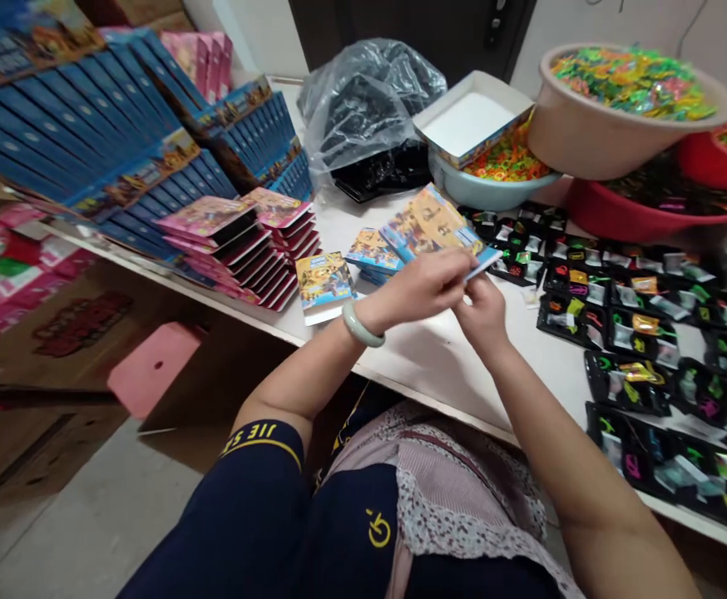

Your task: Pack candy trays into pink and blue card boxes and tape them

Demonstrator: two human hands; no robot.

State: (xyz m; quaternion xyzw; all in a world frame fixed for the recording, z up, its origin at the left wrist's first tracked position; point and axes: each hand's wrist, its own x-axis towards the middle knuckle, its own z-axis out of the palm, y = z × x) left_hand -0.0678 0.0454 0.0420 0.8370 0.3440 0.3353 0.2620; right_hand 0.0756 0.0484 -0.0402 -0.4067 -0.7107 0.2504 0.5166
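A blue and tan printed cardboard piece slants up from my two hands above the white table, its pale edge showing at the right. My left hand, with a pale green bangle at the wrist, is closed with its fingertips on the lower edge of the cardboard. Close beside it, my right hand pinches that same lower edge; its fingertips are partly hidden. Left of the hands lie a small stack of similar blue printed cards and one yellow and blue printed piece with a white flap.
Pink printed packs and blue display boxes crowd the left. Black pouches with small colourful items cover the right. Behind stand a clear plastic bag, an open carton and tubs, including a beige one.
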